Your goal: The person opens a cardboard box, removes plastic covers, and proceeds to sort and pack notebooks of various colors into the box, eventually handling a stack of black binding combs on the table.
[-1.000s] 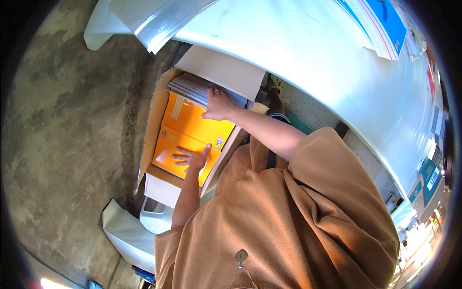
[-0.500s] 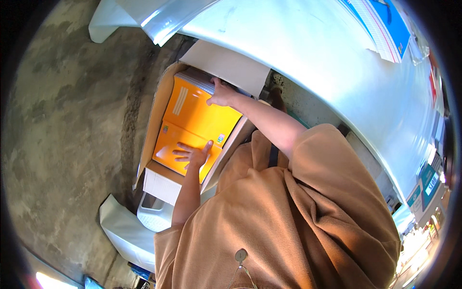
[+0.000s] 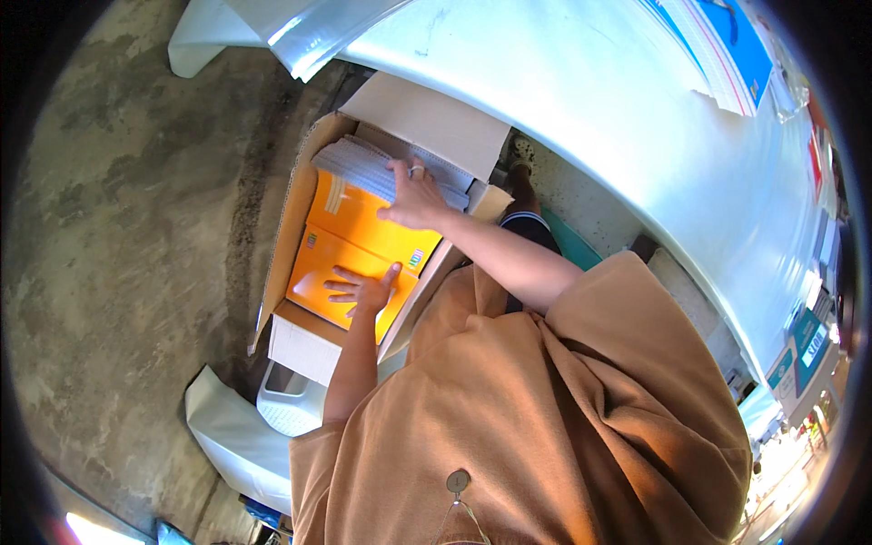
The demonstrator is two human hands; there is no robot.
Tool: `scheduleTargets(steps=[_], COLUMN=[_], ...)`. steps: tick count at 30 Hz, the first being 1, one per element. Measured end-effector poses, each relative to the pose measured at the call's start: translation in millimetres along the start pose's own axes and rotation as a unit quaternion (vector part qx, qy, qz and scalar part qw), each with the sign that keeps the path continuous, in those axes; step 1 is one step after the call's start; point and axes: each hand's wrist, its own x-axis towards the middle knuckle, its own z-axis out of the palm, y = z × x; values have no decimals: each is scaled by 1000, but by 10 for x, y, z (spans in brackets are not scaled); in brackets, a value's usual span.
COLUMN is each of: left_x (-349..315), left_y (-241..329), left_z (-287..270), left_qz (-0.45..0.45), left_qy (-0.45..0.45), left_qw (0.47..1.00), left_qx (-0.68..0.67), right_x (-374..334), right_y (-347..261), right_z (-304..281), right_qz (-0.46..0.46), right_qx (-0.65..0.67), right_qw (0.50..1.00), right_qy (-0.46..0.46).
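An open cardboard box holds two stacks of orange notebooks. My left hand lies flat with spread fingers on the cover of the near stack. On the far notebooks, my right hand has its thumb on the orange cover and its fingers hooked over the far edge. That edge shows many pale layers and leans toward me. A ring is on one right finger. How deep the stacks go is hidden.
A table under a shiny clear cover runs along the far right, with blue printed packets on it. A white plastic stool stands by the box's near end. Concrete floor spreads to the left.
My right hand has drawn the far notebooks' edge toward me, exposing more layered edges and a gap by the box's far wall. My left hand stays put.
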Motion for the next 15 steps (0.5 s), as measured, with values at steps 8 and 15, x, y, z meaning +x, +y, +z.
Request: scheduleTargets(steps=[8, 15], left_x=[-28, -58], left_y=[4, 30], left_z=[-13, -47], left_qz=[0, -4], left_qy=[-15, -17], left_qw=[999, 1000], left_qx=[-30, -19], right_x=[405, 431], right_y=[120, 154], right_z=[-98, -161], right_qz=[116, 123], right_qx=[-6, 53], right_qw=[992, 988], right_qy=[-40, -72])
